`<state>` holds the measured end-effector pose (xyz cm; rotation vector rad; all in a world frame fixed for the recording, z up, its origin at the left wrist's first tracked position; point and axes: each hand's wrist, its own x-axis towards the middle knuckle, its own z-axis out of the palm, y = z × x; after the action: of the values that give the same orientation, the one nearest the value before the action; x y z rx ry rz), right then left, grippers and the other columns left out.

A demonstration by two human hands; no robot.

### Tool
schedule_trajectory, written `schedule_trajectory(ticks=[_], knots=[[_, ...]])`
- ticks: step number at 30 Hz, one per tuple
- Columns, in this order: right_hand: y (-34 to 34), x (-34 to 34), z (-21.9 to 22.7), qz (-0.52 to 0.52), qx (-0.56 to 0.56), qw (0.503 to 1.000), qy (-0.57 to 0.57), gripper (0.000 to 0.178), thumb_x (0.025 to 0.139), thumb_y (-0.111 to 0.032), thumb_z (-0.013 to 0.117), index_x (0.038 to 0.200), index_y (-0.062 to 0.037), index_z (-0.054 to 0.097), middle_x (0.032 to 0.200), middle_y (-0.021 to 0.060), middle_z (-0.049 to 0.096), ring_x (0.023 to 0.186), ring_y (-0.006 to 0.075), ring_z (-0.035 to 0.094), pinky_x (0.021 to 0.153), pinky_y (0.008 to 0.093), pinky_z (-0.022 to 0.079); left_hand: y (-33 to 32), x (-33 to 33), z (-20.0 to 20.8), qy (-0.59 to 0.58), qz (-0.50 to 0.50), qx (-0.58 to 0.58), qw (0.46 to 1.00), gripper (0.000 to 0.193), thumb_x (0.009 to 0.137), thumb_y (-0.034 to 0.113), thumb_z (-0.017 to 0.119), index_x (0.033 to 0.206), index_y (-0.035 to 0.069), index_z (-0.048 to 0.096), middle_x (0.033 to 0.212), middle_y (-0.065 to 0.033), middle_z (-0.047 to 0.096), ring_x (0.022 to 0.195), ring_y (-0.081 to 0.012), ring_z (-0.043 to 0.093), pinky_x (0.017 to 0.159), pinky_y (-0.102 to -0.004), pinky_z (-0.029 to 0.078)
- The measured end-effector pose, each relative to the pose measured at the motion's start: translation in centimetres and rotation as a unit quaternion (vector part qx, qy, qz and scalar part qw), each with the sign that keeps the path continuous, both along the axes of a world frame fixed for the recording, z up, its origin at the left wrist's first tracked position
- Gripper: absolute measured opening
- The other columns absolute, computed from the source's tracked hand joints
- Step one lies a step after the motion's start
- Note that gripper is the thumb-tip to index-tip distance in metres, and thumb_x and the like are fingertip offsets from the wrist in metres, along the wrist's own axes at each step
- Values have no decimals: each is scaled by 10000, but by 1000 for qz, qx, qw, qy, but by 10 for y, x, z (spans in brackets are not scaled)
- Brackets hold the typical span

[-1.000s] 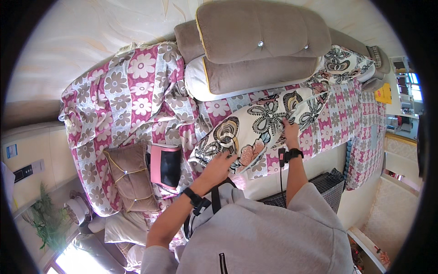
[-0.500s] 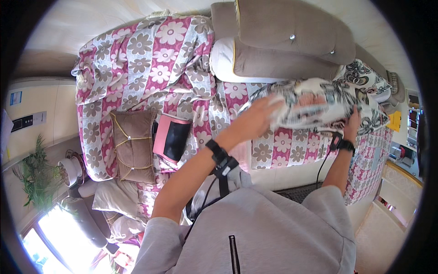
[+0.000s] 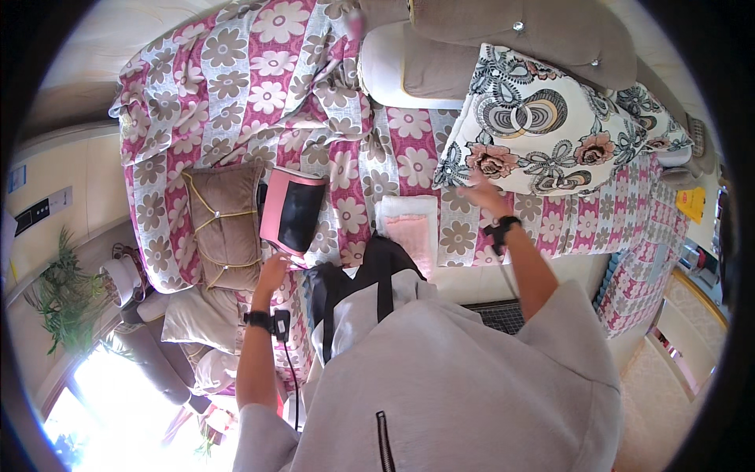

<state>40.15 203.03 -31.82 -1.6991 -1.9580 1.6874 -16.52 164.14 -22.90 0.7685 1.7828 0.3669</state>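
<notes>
Pink-and-white floral cotton covers the whole bed [image 3: 259, 86], and from my remote seat I see 2 hands working apart on it. The right hand [image 3: 481, 195] lies flat and unclenched, fingers spread, against the lower edge of the cream pillow printed with grey rings and pink roses [image 3: 543, 130], which sits at 2 o'clock from the person's chest and leans on the taupe buttoned headboard cushions [image 3: 535, 31] at 12 o'clock. I judge the palm is only pressing, not gripping, so the pillow could slump forward toward 6 o'clock if the hand lets go while it is tilted. The left hand [image 3: 274, 271] sits at 9 o'clock, fingers loosely extended and touching the bottom edge of the pink-rimmed black padded case [image 3: 291, 211]; I cannot tell whether it pinches that edge or merely rests there. Just at 9 o'clock of the case lies the brown quilted square cushion with yellow piping [image 3: 224, 224], touching or nearly so. A folded pale pink towel [image 3: 409, 232] lies at 12 o'clock from the chest, between the 2 hands. The case is close to the mattress edge, so a careless tug could drag it off, and the dark strap hanging from the person's neck [image 3: 377, 275] might snag the towel.
</notes>
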Motion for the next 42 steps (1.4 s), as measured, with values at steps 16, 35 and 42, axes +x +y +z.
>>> schedule_trajectory(ticks=[16,35,42], knots=[[-182,-73,-136,-199,-178,943,-196,1236,562,-247,931,1525,-25,189,1468,227,439,1350,365,443,1109,414,385,-49,29,103,36,35,-107,993,322,966,122,473,1245,12,590,1057,-104,700,945,-174,681,773,-300,523],[-247,-31,-33,-142,-121,980,68,543,739,-148,763,1251,-40,618,1181,155,684,1097,301,644,924,408,515,-61,26,147,11,36,-59,998,270,960,70,476,1183,2,612,984,-106,695,926,-198,687,767,-319,546],[-164,143,-6,-272,-134,952,-48,694,746,-210,836,1341,3,548,1229,134,656,1077,234,638,923,388,521,-49,-14,118,61,-47,-37,996,279,987,124,496,1219,16,605,981,-84,708,899,-169,676,758,-292,529]])
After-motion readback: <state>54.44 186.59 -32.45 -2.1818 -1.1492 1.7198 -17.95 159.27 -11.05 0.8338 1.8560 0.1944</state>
